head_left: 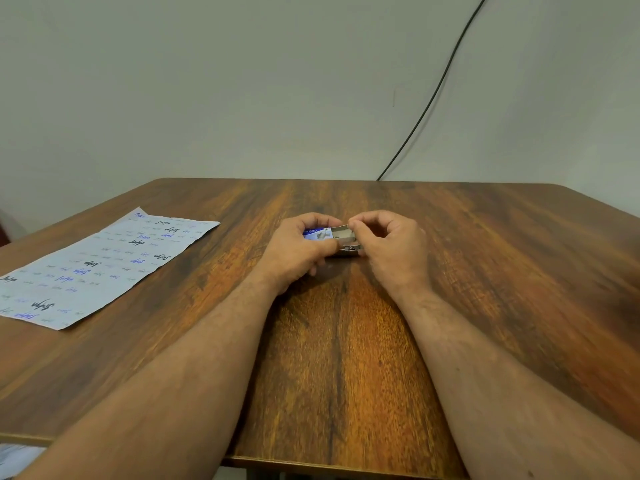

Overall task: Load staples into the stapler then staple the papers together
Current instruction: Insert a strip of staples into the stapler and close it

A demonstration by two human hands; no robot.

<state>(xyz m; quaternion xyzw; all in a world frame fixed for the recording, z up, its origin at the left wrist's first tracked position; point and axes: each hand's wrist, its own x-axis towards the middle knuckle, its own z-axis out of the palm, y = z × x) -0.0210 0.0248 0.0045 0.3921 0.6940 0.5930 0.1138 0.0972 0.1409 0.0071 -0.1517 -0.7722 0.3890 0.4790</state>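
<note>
A small blue staple box [318, 234] lies at the middle of the wooden table [485, 271]. My left hand [298, 251] grips the blue sleeve from the left. My right hand [388, 244] pinches the grey inner tray [347, 237], which sticks out of the sleeve to the right. Metal staples show at the tray's near edge. The papers [100, 265], covered in handwriting, lie flat at the left of the table. No stapler is in view.
A black cable [446, 74] runs down the wall to the table's far edge. Something white with writing [14, 459] shows below the table's front left corner.
</note>
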